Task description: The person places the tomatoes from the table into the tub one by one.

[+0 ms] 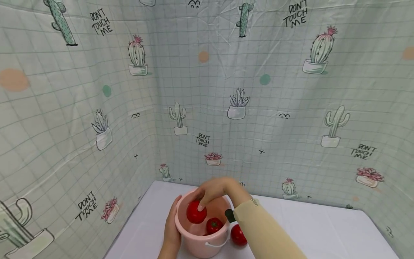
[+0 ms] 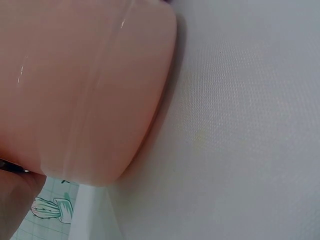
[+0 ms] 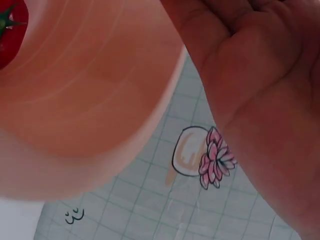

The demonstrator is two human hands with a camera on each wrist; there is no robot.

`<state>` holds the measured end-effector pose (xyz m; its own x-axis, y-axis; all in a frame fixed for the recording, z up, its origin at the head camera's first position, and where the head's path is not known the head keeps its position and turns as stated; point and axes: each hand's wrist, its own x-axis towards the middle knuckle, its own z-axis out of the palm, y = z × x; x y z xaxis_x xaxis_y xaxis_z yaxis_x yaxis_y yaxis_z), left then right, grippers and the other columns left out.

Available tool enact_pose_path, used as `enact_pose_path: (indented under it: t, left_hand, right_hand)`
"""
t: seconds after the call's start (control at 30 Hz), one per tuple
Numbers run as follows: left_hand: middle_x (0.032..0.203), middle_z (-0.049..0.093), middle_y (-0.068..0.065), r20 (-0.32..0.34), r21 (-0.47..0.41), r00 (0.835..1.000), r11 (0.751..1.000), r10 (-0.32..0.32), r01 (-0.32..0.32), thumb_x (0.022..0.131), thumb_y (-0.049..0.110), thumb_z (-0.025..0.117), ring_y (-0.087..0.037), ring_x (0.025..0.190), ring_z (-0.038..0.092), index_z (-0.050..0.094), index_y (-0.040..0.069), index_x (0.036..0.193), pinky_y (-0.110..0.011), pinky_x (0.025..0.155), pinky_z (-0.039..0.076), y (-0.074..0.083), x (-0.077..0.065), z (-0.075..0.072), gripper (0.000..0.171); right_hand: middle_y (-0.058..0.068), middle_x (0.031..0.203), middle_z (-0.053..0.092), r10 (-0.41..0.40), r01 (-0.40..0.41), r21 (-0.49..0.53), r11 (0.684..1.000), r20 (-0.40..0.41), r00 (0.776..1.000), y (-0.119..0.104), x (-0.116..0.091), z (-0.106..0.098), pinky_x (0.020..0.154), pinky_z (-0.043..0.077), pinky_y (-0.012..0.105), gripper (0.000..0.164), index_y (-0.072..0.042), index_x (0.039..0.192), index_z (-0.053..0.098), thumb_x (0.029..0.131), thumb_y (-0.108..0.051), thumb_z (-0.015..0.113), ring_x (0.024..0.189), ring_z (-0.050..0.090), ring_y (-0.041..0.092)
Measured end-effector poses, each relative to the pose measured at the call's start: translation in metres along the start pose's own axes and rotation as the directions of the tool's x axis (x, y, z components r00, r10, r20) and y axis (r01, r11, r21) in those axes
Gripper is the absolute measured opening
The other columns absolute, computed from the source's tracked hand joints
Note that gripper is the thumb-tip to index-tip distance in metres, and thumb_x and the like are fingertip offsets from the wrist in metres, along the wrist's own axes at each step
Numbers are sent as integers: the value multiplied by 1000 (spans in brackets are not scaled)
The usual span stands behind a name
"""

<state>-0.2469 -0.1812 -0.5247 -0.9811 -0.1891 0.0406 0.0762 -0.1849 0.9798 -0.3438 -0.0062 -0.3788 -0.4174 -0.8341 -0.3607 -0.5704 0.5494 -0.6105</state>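
Observation:
A pink bucket [image 1: 202, 246] with a white handle stands upright on the white table. My right hand [image 1: 211, 189] reaches over its far rim and grips a red tomato [image 1: 196, 212] inside the bucket's mouth, thumb on the near side. Lower in the bucket lies another tomato [image 1: 214, 225]; its green calyx shows in the right wrist view, where the held tomato is out of sight. My left hand [image 1: 172, 228] rests along the bucket's left outer wall, with fingertips up by the rim. In the left wrist view, part of that hand [image 2: 17, 202] shows beside the bucket wall [image 2: 90, 90].
Another red tomato [image 1: 238, 235] sits on the table [image 1: 307, 230] right of the bucket, partly behind my right sleeve [image 1: 265, 230]. A cactus-printed cloth [image 1: 275, 136] hangs behind and to the left of the table.

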Motion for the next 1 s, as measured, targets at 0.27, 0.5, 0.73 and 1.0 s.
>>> enact_pose_path:
  t: [0.27, 0.5, 0.73, 1.0]
  left_hand:
    - [160, 34, 5, 16, -11, 1000, 1000, -4, 4, 102, 60, 31, -24, 152, 22, 37, 32, 151, -52, 122, 23, -3, 1, 1, 58]
    - [159, 35, 8, 6, -3, 1000, 1000, 19, -19, 102, 60, 29, -21, 152, 22, 39, 32, 150, -52, 123, 20, -4, 2, 0, 57]
    - [161, 33, 4, 2, 6, 1000, 1000, 28, -28, 102, 61, 29, -21, 152, 22, 38, 32, 151, -51, 123, 21, -4, 2, -2, 58]
    - [159, 35, 8, -10, 31, 1000, 999, 6, -5, 100, 62, 30, -21, 152, 24, 38, 36, 150, -52, 122, 25, -4, 0, -2, 57]
  right_hand:
    - [-15, 114, 69, 83, -82, -40, 996, 17, 996, -2, 7, 10, 98, 52, 31, 37, -30, 121, 69, 85, -33, 76, 107, 60, 3]
    - [-14, 116, 69, 57, -57, 8, 998, 51, 997, 3, 6, 13, 100, 50, 28, 33, -22, 124, 69, 91, -25, 68, 110, 59, 1]
    - [-16, 113, 68, 49, -48, -14, 999, 38, 998, 6, 3, 12, 97, 50, 25, 32, -21, 122, 70, 91, -29, 67, 108, 59, 0]
    - [-17, 118, 68, 36, -36, -35, 999, -5, 999, 11, -15, 11, 103, 48, 28, 35, -24, 124, 70, 91, -33, 63, 112, 58, 0]
